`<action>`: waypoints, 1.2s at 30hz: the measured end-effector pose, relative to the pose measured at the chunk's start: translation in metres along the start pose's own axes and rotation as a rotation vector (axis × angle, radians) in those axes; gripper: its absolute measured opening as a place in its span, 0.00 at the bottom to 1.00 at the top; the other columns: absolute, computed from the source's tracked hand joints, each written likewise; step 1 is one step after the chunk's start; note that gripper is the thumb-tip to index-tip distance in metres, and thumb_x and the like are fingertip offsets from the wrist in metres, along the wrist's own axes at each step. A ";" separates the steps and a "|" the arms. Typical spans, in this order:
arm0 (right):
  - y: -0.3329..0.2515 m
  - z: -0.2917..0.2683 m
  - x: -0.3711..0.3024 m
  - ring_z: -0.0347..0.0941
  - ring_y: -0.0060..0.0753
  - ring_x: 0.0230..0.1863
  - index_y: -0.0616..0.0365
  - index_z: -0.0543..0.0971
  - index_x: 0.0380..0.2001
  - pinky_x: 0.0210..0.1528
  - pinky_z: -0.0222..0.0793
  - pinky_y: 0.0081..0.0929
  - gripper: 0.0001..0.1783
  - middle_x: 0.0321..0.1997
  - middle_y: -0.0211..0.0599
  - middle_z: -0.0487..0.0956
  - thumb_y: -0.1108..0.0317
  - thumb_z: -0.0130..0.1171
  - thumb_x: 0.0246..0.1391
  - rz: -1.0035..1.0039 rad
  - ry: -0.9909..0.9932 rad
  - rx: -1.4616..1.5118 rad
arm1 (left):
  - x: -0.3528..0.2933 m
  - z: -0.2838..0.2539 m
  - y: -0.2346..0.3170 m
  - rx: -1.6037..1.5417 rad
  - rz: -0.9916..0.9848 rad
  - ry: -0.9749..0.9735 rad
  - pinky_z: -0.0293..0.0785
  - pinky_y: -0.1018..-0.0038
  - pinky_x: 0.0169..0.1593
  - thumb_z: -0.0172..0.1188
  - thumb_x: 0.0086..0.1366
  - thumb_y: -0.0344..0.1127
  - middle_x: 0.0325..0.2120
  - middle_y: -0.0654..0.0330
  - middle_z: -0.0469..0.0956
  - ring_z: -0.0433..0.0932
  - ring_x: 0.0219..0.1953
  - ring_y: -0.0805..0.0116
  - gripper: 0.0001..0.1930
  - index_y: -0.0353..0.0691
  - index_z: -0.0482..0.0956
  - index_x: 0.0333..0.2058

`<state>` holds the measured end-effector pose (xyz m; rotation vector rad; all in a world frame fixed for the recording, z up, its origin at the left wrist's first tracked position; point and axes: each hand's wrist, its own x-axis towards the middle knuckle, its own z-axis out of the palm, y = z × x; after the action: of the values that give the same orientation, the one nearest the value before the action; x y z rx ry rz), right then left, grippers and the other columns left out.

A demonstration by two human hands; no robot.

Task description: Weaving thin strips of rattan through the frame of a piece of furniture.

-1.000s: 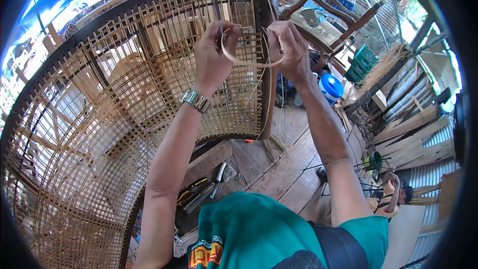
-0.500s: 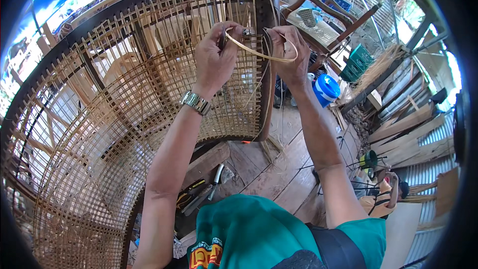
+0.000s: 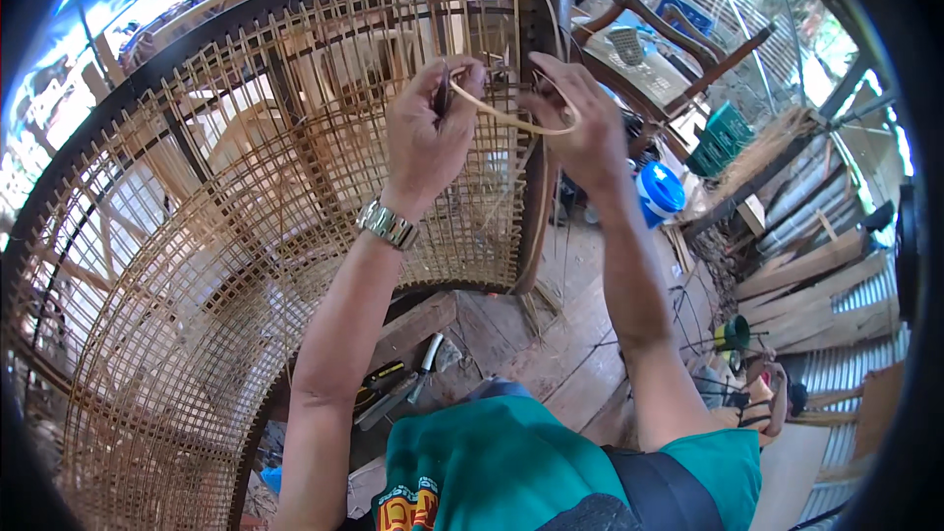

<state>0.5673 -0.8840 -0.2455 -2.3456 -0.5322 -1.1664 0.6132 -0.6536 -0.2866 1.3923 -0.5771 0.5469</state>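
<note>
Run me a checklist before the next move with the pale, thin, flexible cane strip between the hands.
1. Bare left hand gripping the pale, thin, flexible cane strip: ok, pinched at the fingertips.
2. Bare right hand gripping it: cannot tell, the fingers are blurred.
3. Strip free of sharp kinks: ok, the visible stretch bows smoothly.
4. Strip's tip threaded into the tan, open-weave cane panel: cannot tell, the tip is not distinct.
5. Silver metal-link wristwatch clear of the strip: ok, it sits well below, on the left wrist.
6. Yellow-and-black-handled tool clear of both hands: ok, it lies apart, lower down.
</note>
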 end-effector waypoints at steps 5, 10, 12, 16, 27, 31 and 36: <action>0.132 -0.096 -0.026 0.85 0.21 0.46 0.60 0.88 0.75 0.49 0.83 0.27 0.19 0.48 0.35 0.92 0.70 0.70 0.90 0.032 0.099 1.192 | 0.001 0.033 -0.015 0.049 0.175 0.108 0.56 0.77 0.28 0.75 0.92 0.40 0.29 0.78 0.82 0.68 0.26 0.89 0.09 0.43 0.97 0.58; 0.247 0.008 0.036 0.87 0.22 0.50 0.58 0.90 0.67 0.55 0.83 0.26 0.13 0.50 0.29 0.90 0.64 0.66 0.95 0.302 -0.181 1.307 | 0.015 0.110 -0.008 0.098 0.228 0.249 0.54 0.80 0.27 0.73 0.94 0.40 0.32 0.78 0.85 0.67 0.26 0.92 0.10 0.42 0.95 0.61; 0.279 0.030 0.065 0.86 0.19 0.48 0.57 0.90 0.65 0.51 0.82 0.24 0.11 0.48 0.29 0.89 0.64 0.66 0.94 0.201 -0.320 1.580 | 0.017 0.142 -0.007 0.133 0.171 0.303 0.54 0.81 0.27 0.73 0.94 0.41 0.34 0.76 0.88 0.66 0.26 0.93 0.13 0.41 0.94 0.64; 0.350 0.064 0.099 0.86 0.15 0.50 0.56 0.90 0.62 0.47 0.81 0.21 0.09 0.50 0.25 0.90 0.65 0.68 0.92 0.279 -0.567 1.767 | 0.016 0.189 -0.042 0.356 0.237 0.355 0.59 0.80 0.30 0.78 0.90 0.37 0.43 0.72 0.92 0.66 0.28 0.90 0.14 0.39 0.95 0.66; 0.357 0.111 0.137 0.90 0.29 0.71 0.61 0.91 0.76 0.76 0.88 0.37 0.25 0.75 0.35 0.94 0.78 0.76 0.81 0.004 -0.982 1.728 | 0.029 0.244 -0.036 0.837 0.341 0.377 0.79 0.70 0.39 0.77 0.89 0.33 0.53 0.59 0.93 0.81 0.33 0.81 0.09 0.40 0.97 0.61; 0.379 0.101 0.159 0.87 0.28 0.70 0.60 0.88 0.79 0.76 0.85 0.38 0.31 0.73 0.31 0.94 0.73 0.82 0.78 0.002 -0.980 1.322 | 0.031 0.247 -0.041 0.640 0.290 0.464 0.71 0.75 0.36 0.70 0.95 0.38 0.47 0.64 0.94 0.77 0.33 0.84 0.10 0.40 0.95 0.60; 0.359 0.101 0.162 0.90 0.28 0.64 0.62 0.89 0.76 0.70 0.87 0.34 0.27 0.67 0.32 0.96 0.72 0.81 0.79 -0.308 -0.733 1.280 | 0.027 0.238 -0.047 0.623 0.326 0.495 0.72 0.76 0.36 0.70 0.95 0.34 0.49 0.64 0.97 0.76 0.34 0.85 0.09 0.39 0.95 0.60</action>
<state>0.9121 -1.0995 -0.2504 -1.4300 -1.3880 0.1295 0.6516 -0.8948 -0.2821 1.6626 -0.2269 1.3753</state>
